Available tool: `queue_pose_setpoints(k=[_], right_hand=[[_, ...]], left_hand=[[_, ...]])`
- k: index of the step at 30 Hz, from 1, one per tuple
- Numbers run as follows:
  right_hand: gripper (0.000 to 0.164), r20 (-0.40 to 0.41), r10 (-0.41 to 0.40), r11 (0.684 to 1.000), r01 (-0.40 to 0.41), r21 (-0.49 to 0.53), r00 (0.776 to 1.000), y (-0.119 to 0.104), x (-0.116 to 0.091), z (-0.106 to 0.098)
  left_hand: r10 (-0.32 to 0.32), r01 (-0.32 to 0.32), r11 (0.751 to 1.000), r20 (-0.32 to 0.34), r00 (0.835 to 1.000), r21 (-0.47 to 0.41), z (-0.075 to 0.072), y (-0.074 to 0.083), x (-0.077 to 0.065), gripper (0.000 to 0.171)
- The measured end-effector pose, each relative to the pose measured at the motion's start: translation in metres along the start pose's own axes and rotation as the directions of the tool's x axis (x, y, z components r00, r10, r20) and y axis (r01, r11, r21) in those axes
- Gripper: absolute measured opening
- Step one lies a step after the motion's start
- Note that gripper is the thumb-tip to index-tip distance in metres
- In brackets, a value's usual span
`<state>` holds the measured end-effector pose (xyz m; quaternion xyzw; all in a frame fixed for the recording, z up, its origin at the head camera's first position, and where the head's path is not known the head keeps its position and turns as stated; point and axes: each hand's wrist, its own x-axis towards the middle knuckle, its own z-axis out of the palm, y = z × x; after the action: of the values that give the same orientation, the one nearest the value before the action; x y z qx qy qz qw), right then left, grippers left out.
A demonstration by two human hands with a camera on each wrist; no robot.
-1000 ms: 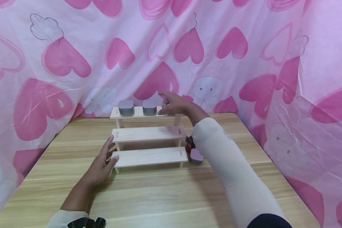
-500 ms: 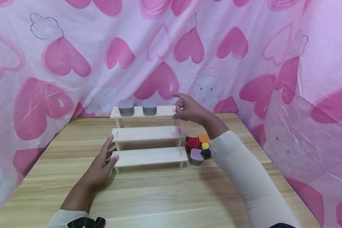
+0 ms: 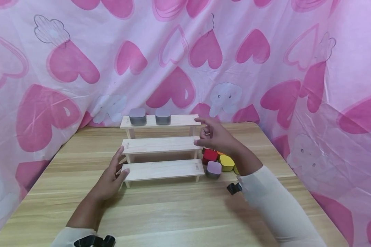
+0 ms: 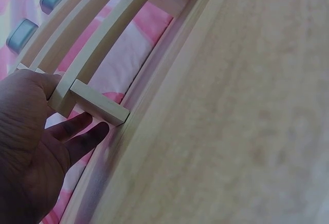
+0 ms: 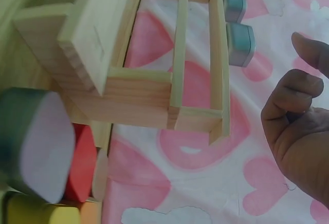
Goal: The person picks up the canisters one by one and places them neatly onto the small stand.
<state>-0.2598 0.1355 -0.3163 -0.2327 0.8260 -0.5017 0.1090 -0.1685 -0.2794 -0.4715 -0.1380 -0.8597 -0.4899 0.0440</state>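
A pale wooden three-step stand (image 3: 164, 169) stands on the table. At its left end my left hand (image 3: 108, 181) holds it, the thumb on the lowest step and the fingers along the side; in the left wrist view the thumb (image 4: 47, 84) lies over the board's end. Two small grey rounded-square tins (image 3: 137, 117) sit side by side on the left part of the top step. My right hand (image 3: 221, 139) hovers by the right ends of the upper steps, holding nothing. Its index finger points out and the other fingers bend loosely.
Right of the stand, partly hidden by the right arm, are a lilac-topped dark tin (image 3: 214, 169), a red block (image 3: 210, 156), a yellow block (image 3: 227, 162) and something orange (image 5: 90, 213). A pink heart-patterned cloth (image 3: 222, 68) hangs behind the wooden table (image 3: 160, 216).
My right hand has drawn back from beside the tins on the top step, rightward and down towards the coloured blocks. My left hand and the two grey tins have stayed put.
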Motion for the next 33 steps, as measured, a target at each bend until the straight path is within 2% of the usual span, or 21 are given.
queue_pose_setpoints(k=[6,12,19,25,29,33], right_hand=[[0.081,-0.051,0.055,0.998,-0.056,-0.013,0.997,0.014,-0.025,0.001],[0.074,-0.076,0.143,0.99,-0.141,0.022,0.987,0.029,-0.045,0.002],[0.069,-0.101,0.298,0.954,-0.299,0.002,0.949,0.045,-0.062,0.005],[0.068,-0.118,0.311,0.943,-0.322,-0.085,0.943,0.064,-0.067,0.01],[0.068,-0.144,0.34,0.92,-0.361,-0.153,0.929,0.074,-0.066,0.013],[0.069,-0.149,0.378,0.9,-0.401,-0.172,0.914,0.079,-0.067,0.014]], left_hand=[[-0.002,0.002,1.0,0.001,1.0,0.004,-0.001,0.003,0.002,0.089],[-0.016,0.016,1.0,0.0,1.0,-0.003,-0.001,0.004,0.001,0.09],[-0.003,0.003,1.0,-0.001,1.0,0.0,0.0,0.0,0.001,0.09],[0.007,-0.007,1.0,-0.004,1.0,0.006,0.0,0.001,0.002,0.09],[0.0,0.0,1.0,-0.002,1.0,0.001,0.0,0.002,0.002,0.09],[-0.008,0.008,1.0,0.003,1.0,0.0,0.0,0.003,0.002,0.09]])
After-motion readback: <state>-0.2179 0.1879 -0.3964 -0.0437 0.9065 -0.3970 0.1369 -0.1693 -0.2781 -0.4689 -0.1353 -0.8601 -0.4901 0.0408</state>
